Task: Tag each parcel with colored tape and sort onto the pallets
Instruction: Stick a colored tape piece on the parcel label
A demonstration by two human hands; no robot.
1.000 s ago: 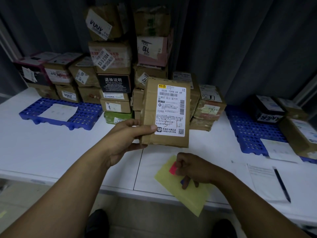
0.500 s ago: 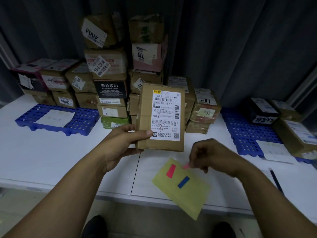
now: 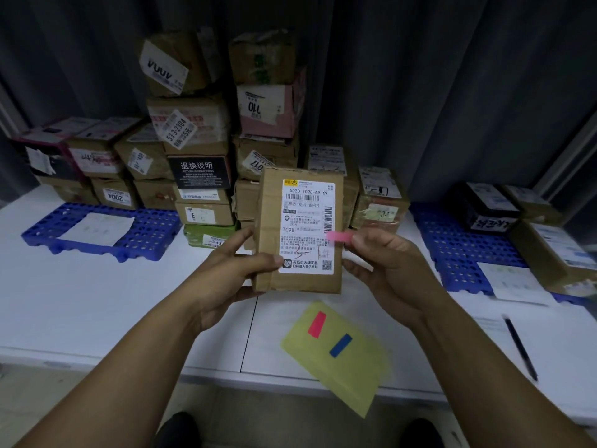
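Your left hand [image 3: 239,270] grips the parcel [image 3: 300,234] by its left edge, upright above the surface [image 3: 97,302] with its label toward you, while your right hand [image 3: 384,270], just to its right, pinches the pink tape strip [image 3: 339,236] crosswise, free end over the label's right edge.

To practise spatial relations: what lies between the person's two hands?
Head view: the brown parcel, gripped by the left hand; the right hand pinches a pink tape strip at its right edge.
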